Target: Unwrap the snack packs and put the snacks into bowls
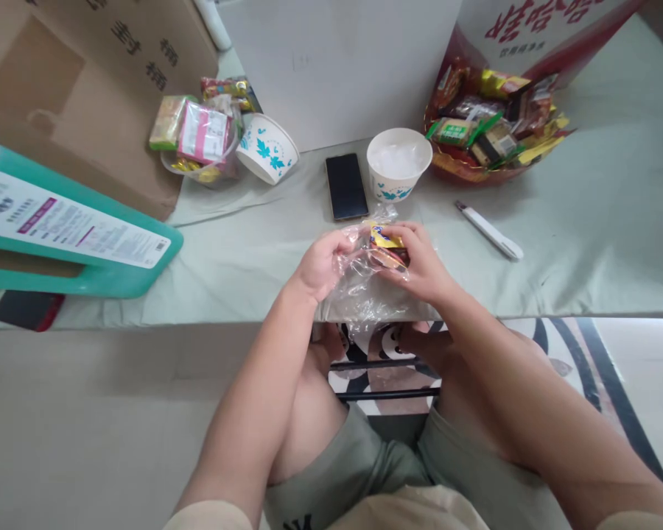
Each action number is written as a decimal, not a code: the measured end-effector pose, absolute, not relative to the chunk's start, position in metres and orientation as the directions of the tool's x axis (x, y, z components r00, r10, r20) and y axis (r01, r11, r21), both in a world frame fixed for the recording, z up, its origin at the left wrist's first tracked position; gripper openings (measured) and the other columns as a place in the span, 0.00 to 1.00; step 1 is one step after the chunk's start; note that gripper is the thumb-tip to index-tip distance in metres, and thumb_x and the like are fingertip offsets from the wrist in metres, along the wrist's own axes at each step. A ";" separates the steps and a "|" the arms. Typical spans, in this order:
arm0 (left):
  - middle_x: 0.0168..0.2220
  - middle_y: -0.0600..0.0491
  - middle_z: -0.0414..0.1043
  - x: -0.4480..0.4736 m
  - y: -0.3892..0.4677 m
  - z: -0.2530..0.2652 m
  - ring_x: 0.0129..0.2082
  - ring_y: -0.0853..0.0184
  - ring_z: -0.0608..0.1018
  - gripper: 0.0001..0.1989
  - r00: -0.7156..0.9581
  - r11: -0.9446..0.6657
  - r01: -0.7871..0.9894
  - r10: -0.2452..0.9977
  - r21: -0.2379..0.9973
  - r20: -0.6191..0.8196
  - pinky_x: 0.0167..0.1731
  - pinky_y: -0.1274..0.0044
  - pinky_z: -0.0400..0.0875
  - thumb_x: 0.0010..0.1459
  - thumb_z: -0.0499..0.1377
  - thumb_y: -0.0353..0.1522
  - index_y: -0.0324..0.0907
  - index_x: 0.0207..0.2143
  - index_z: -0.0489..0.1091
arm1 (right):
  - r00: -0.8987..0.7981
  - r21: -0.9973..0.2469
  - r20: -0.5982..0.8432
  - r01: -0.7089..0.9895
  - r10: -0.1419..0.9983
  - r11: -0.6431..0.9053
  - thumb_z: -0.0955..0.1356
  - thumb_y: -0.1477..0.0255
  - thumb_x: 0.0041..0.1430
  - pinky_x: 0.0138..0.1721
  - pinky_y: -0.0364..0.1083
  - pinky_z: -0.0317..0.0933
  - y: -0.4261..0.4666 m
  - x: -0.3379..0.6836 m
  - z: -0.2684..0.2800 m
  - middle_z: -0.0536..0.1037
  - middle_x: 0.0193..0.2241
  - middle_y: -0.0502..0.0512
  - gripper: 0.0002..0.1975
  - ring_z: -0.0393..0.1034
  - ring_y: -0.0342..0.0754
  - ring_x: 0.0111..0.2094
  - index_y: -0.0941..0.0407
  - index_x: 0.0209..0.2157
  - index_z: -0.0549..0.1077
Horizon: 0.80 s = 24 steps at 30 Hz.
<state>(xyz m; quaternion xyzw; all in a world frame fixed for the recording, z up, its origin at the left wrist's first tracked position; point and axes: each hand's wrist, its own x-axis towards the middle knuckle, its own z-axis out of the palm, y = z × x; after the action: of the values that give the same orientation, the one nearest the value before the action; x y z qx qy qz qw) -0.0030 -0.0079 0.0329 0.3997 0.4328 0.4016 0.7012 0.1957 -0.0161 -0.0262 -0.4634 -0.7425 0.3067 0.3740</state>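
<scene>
My left hand (323,263) has its fingers closed on a clear plastic bag (359,291), which hangs crumpled over the table's front edge. Small packaged snacks (385,237), one with a yellow wrapper, sit in the mouth of the bag. My right hand (418,261) grips these snacks from the right, thumb and fingers round them. Just beyond my hands stands a white paper cup (398,165) with a leaf print and something whitish inside. A dark phone (347,186) lies to the left of that cup.
A white box cutter (491,232) lies at right. Behind it, a red basket (469,173) is heaped with snacks. Another paper cup (268,149) leans beside a clear tub of snacks (204,140). At left are a cardboard box (88,110) and a green container (77,228).
</scene>
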 end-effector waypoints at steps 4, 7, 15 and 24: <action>0.46 0.45 0.80 -0.003 -0.010 0.043 0.55 0.50 0.79 0.14 0.353 0.340 -0.288 0.907 0.895 -0.231 0.56 0.55 0.74 0.39 0.54 0.34 0.42 0.30 0.74 | -0.265 -0.948 0.189 0.200 0.945 0.246 0.74 0.48 0.52 0.58 0.61 0.66 -0.018 0.198 -0.021 0.73 0.54 0.63 0.37 0.71 0.58 0.56 0.49 0.58 0.64; 0.49 0.44 0.80 -0.003 -0.015 0.049 0.58 0.47 0.76 0.08 0.350 0.341 -0.395 0.914 0.853 -0.203 0.55 0.52 0.73 0.40 0.54 0.37 0.44 0.22 0.69 | -0.189 -0.989 0.105 -0.121 0.976 0.083 0.73 0.44 0.52 0.52 0.58 0.71 -0.024 0.190 -0.016 0.77 0.51 0.57 0.36 0.76 0.55 0.50 0.45 0.57 0.64; 0.50 0.47 0.79 -0.007 0.000 0.034 0.59 0.49 0.75 0.25 0.161 0.259 -0.348 0.963 0.901 -0.215 0.53 0.52 0.71 0.55 0.44 0.51 0.43 0.15 0.50 | -0.041 -0.855 -0.208 -0.478 0.977 -0.202 0.75 0.56 0.51 0.36 0.50 0.73 -0.028 0.196 0.001 0.80 0.36 0.50 0.18 0.75 0.48 0.33 0.47 0.41 0.74; 0.32 0.46 0.77 0.010 0.036 0.026 0.46 0.53 0.78 0.20 0.156 0.321 -0.657 0.943 0.682 -0.293 0.55 0.54 0.70 0.48 0.53 0.44 0.43 0.13 0.51 | 0.290 -0.963 0.102 -0.211 0.951 0.168 0.70 0.61 0.58 0.29 0.51 0.72 -0.007 0.272 -0.012 0.77 0.30 0.47 0.05 0.73 0.48 0.28 0.45 0.34 0.76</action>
<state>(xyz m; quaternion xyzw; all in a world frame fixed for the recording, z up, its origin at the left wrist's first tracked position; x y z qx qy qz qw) 0.0101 0.0363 0.0259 0.2034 0.3518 0.5461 0.7325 0.2721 -0.0070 -0.0122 -0.4671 -0.3962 0.4448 0.6535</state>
